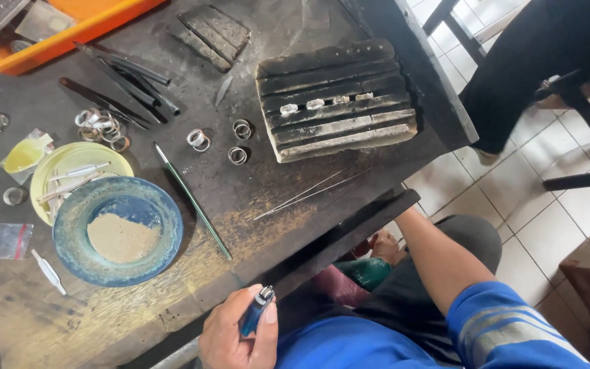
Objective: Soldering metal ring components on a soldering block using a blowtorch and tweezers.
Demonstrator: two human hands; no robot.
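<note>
Left hand (237, 335): grip clamped on a blue lighter (256, 311), held just off the counter (254, 184) edge. Right hand (385, 247): below the counter near a green object (364, 271); grip cannot be told. Blue bowl (118, 230): tan powder (a shallow heap). Yellow dish (76, 167): pale strips. Charred block (336, 99): four small silver pieces in one groove.

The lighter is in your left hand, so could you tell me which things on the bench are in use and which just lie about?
In use:
blue lighter, held in the left hand
right hand, under the bench edge

Lying about:
charred block
loose rings
blue dish
tweezers
orange tray
</note>
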